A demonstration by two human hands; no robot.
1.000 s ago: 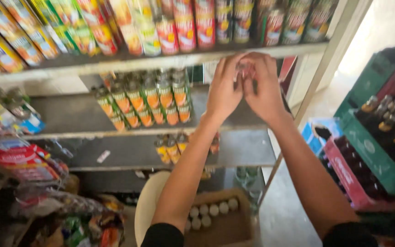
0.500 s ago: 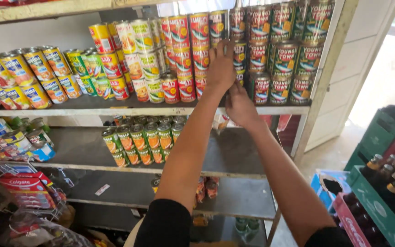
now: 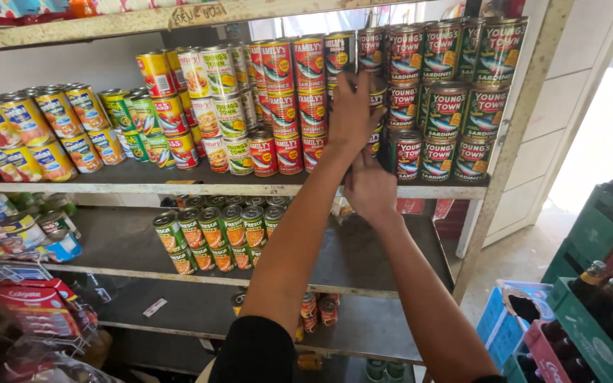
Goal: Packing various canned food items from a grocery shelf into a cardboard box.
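— While both arms reach up to the shelf (image 3: 179,186), what is the left hand (image 3: 351,113) doing?
— Its fingers (image 3: 345,84) are spread and laid flat against the stacked cans (image 3: 338,53), touching a dark-labelled can at the top of the gap between the red stacks and the green-and-red stacks. Whether they grip it, I cannot tell; the palm hides the front of it.
— And the right hand (image 3: 368,188)?
— It sits just below the left, at the shelf's front edge. Its fingers curl toward the bottom of the same column, but they are hidden behind the back of the hand, so I cannot tell if they hold anything.
— What lies around the fingers?
— Left of them, red cans (image 3: 289,99) stand three high, then white-and-green ones, then yellow cans (image 3: 51,131) farther left. Right of them, red-and-green cans (image 3: 448,99) fill the shelf to the post (image 3: 516,135).
— Below?
— Under the right hand, green cans (image 3: 214,234) stand in rows on the next shelf down. Well to the lower right, crates (image 3: 590,298) hold brown bottles (image 3: 608,284).
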